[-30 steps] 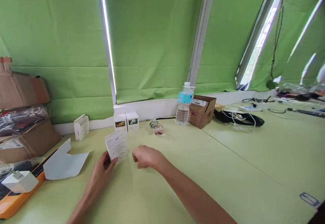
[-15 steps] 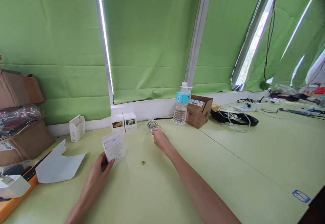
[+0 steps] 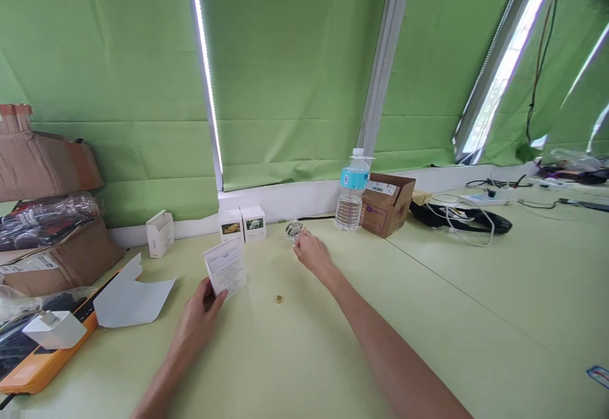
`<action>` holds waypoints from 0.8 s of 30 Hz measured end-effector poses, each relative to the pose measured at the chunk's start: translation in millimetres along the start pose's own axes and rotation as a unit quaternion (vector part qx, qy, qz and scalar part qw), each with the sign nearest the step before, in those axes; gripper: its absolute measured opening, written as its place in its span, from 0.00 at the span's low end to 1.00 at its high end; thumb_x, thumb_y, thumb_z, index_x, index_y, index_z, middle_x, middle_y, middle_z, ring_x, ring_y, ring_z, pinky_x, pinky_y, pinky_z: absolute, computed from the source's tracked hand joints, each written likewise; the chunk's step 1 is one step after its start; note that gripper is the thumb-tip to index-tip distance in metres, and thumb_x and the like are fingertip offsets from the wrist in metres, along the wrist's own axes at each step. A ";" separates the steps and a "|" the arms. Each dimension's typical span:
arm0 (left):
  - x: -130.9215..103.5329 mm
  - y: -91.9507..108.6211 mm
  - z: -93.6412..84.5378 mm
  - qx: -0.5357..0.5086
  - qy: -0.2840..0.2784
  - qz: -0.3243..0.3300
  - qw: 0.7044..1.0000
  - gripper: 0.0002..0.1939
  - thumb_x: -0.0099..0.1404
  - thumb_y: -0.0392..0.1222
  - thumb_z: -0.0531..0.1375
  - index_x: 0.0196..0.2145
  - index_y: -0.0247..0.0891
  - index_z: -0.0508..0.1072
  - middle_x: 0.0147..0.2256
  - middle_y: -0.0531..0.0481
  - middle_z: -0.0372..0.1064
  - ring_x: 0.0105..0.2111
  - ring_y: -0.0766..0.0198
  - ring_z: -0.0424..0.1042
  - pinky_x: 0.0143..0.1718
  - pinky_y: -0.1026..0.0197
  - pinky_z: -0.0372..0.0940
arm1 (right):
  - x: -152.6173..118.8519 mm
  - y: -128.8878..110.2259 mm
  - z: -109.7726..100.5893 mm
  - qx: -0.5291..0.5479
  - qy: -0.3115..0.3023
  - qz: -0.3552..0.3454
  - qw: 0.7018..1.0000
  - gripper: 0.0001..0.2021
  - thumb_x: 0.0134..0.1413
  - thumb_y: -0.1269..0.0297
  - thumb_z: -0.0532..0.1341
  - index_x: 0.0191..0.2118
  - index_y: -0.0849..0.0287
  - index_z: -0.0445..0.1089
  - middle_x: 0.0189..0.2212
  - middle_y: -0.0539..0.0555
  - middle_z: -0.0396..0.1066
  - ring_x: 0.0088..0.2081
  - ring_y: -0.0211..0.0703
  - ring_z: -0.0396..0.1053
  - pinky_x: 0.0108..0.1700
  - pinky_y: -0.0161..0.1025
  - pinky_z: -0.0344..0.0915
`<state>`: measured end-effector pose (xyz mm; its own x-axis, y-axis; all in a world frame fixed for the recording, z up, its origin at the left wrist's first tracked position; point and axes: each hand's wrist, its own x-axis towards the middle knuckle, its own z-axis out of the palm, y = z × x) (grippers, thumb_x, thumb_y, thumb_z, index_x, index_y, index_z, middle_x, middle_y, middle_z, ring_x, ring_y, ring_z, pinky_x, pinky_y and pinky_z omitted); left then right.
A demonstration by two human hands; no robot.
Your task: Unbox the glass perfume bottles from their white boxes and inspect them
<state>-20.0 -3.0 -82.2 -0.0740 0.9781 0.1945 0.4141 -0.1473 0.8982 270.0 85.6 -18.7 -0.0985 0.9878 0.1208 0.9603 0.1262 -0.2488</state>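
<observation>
My left hand [image 3: 202,311] grips a small white carton [image 3: 226,268], thumb on its front and fingers behind it. The carton is upright, with fine print facing me and its top flap showing. Farther off, my right hand [image 3: 313,253] has its fingers closed at a cluster of small clear glass objects [image 3: 294,229] with gold bits near the wall. My fingers partly cover them, so their exact kind is unclear. Between the hands, a small gold cap [image 3: 279,299] lies on the table.
Two white boxes with flower pictures [image 3: 242,225] and an open white carton [image 3: 160,234] stand along the wall. A water bottle [image 3: 351,194] and brown box [image 3: 386,206] are at back right. White paper [image 3: 130,298] and an orange-edged device [image 3: 47,365] lie left.
The view has turned slightly left, so everything appears farther right. The left hand still holds the carton; the right hand stays at the glass objects, its fingers shifted slightly.
</observation>
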 end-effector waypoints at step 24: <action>3.8 -11.3 1.7 -0.002 -0.011 0.004 1.000 0.24 0.63 0.55 0.58 0.51 0.40 0.64 0.51 0.43 0.70 0.51 0.50 0.69 0.53 0.47 0.62 | -1.2 30.6 11.8 0.030 0.025 0.011 0.999 0.15 0.53 0.77 0.54 0.43 0.58 0.73 0.38 0.55 0.74 0.40 0.45 0.70 0.39 0.35 0.60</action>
<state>-23.4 2.7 -92.2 -0.0508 0.9799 0.1930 0.4108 -0.1557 0.8983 296.4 89.4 -37.8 -0.0632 0.9846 0.1631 0.9445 0.1118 -0.3089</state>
